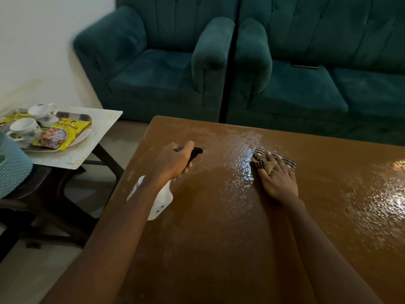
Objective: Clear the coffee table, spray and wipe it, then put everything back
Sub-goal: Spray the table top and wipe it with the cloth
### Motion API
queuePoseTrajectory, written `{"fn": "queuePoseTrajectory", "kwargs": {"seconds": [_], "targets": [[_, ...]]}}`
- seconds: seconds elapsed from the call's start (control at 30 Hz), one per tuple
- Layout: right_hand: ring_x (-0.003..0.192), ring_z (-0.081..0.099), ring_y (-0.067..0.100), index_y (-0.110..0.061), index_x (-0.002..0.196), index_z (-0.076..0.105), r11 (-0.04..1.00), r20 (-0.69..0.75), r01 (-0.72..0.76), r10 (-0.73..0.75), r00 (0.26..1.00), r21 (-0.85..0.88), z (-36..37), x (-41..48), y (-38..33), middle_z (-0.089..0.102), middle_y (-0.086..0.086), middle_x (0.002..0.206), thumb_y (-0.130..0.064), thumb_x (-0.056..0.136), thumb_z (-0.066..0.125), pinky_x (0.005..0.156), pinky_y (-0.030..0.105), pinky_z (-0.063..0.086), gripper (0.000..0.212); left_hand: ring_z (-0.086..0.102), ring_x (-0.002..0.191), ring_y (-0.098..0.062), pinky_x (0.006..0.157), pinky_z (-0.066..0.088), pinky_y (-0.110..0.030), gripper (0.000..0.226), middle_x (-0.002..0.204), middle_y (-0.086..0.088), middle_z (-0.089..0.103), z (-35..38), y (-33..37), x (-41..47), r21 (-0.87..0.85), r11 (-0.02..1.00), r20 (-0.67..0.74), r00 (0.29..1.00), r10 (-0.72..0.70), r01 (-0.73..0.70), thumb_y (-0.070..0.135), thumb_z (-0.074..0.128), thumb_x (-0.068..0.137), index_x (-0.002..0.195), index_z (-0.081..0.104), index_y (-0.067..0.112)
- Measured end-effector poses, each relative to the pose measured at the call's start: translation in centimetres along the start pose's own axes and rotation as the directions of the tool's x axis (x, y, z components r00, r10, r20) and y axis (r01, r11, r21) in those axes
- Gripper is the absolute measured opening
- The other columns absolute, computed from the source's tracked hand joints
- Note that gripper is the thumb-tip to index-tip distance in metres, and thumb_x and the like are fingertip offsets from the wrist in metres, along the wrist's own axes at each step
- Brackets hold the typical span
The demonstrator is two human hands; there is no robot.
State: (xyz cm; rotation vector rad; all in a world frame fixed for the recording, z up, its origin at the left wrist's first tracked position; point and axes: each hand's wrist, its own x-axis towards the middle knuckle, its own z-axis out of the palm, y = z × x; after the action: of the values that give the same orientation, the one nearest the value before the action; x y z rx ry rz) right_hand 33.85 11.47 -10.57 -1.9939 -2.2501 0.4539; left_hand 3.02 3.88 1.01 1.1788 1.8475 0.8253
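Observation:
The brown coffee table (219,249) fills the lower right, bare of objects and wet with shiny droplets in its middle and at the right. My left hand (175,160) grips a white spray bottle (161,199) by its black trigger head, held above the table's left part with the nozzle pointing right. My right hand (277,176) lies flat, fingers spread, pressing a striped brown cloth (263,157) onto the wet patch.
A small side table (103,119) at the left bears a tray (85,117) with two floral cups (24,127) and a yellow snack packet (59,137). A light blue woven basket (11,170) sits at the far left. Teal sofas (285,84) stand behind the coffee table.

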Motion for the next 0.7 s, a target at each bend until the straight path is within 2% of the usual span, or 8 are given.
{"fn": "queuePoseTrajectory", "kwargs": {"seconds": [0.13, 0.23, 0.3, 0.4, 0.47, 0.53, 0.6, 0.7], "targets": [[0.151, -0.012, 0.015, -0.034, 0.157, 0.010, 0.997, -0.005, -0.074, 0.074, 0.997, 0.000, -0.5, 2.1, -1.3, -0.004, -0.007, 0.166, -0.053, 0.100, 0.017, 0.120, 0.043, -0.005, 0.060, 0.050, 0.038, -0.003, 0.037, 0.039, -0.015, 0.051, 0.076, -0.008, 0.072, -0.3, 0.0, -0.2, 0.004, 1.000, -0.031, 0.999, 0.019, -0.019, 0.049, 0.037, 0.103, 0.090, 0.069, 0.011], [0.151, -0.012, 0.022, -0.034, 0.157, 0.006, 0.996, 0.004, -0.083, 0.083, 0.997, -0.014, -0.1, 4.2, -4.8, -0.007, -0.002, 0.166, -0.055, 0.099, 0.016, 0.120, 0.047, -0.006, 0.062, 0.052, 0.047, -0.007, 0.040, 0.041, -0.015, 0.051, 0.084, -0.007, 0.075, -0.6, 0.0, -0.3, 0.022, 1.000, -0.060, 0.998, 0.016, -0.015, 0.050, 0.034, 0.103, 0.094, 0.070, 0.013], [0.151, -0.010, 0.024, -0.033, 0.157, 0.012, 0.999, 0.029, -0.013, 0.014, 0.999, -0.045, 0.6, 4.9, -8.2, -0.007, -0.003, 0.166, -0.057, 0.099, 0.017, 0.120, 0.047, -0.005, 0.063, 0.054, 0.051, -0.011, 0.044, 0.044, -0.018, 0.051, 0.082, -0.005, 0.075, -0.7, -0.1, -0.3, 0.024, 1.000, -0.075, 0.997, 0.013, -0.012, 0.050, 0.034, 0.103, 0.089, 0.070, 0.017], [0.151, -0.009, 0.020, -0.033, 0.155, 0.016, 0.971, 0.074, 0.217, -0.210, 0.975, -0.101, 2.1, 3.5, -11.8, -0.006, -0.005, 0.165, -0.060, 0.099, 0.017, 0.118, 0.043, -0.007, 0.063, 0.055, 0.053, -0.015, 0.049, 0.046, -0.024, 0.053, 0.080, -0.005, 0.075, -0.8, 0.2, -0.1, 0.004, 1.000, -0.086, 0.996, 0.020, -0.019, 0.049, 0.033, 0.103, 0.086, 0.071, 0.017], [0.151, -0.011, 0.015, -0.040, 0.154, 0.013, 0.931, 0.083, 0.349, -0.341, 0.936, -0.109, 2.5, 1.4, -11.6, -0.005, -0.011, 0.165, -0.061, 0.097, 0.015, 0.117, 0.037, -0.009, 0.061, 0.055, 0.053, -0.016, 0.051, 0.047, -0.027, 0.055, 0.080, -0.006, 0.075, -0.6, 0.6, 0.4, -0.011, 1.000, -0.082, 0.996, 0.020, -0.021, 0.049, 0.032, 0.103, 0.085, 0.072, 0.016], [0.150, -0.012, 0.009, -0.047, 0.153, 0.010, 0.913, 0.079, 0.397, -0.390, 0.917, -0.095, 2.2, -0.4, -9.8, -0.005, -0.017, 0.163, -0.063, 0.093, 0.009, 0.117, 0.033, -0.009, 0.062, 0.055, 0.054, -0.016, 0.054, 0.047, -0.029, 0.056, 0.081, -0.006, 0.075, -0.4, 1.0, 0.8, -0.014, 1.000, -0.074, 0.997, 0.019, -0.020, 0.050, 0.031, 0.103, 0.086, 0.072, 0.015], [0.149, -0.010, 0.007, -0.047, 0.152, 0.014, 0.928, 0.063, 0.365, -0.361, 0.930, -0.079, 1.6, -1.3, -7.6, -0.003, -0.019, 0.162, -0.062, 0.092, 0.010, 0.117, 0.032, -0.006, 0.062, 0.053, 0.053, -0.014, 0.052, 0.046, -0.026, 0.059, 0.083, -0.007, 0.075, 0.0, 1.4, 1.3, -0.013, 0.999, -0.056, 0.998, 0.030, -0.031, 0.050, 0.029, 0.104, 0.088, 0.072, 0.013], [0.150, -0.007, 0.009, -0.038, 0.153, 0.025, 0.966, 0.039, 0.242, -0.240, 0.970, -0.087, 0.6, -0.4, -4.4, 0.000, -0.016, 0.164, -0.055, 0.099, 0.022, 0.119, 0.035, -0.002, 0.057, 0.051, 0.049, -0.010, 0.045, 0.044, -0.019, 0.060, 0.085, -0.008, 0.075, 0.3, 1.9, 2.2, -0.013, 0.999, -0.032, 0.999, 0.032, -0.033, 0.052, 0.029, 0.104, 0.091, 0.072, 0.012]]}}
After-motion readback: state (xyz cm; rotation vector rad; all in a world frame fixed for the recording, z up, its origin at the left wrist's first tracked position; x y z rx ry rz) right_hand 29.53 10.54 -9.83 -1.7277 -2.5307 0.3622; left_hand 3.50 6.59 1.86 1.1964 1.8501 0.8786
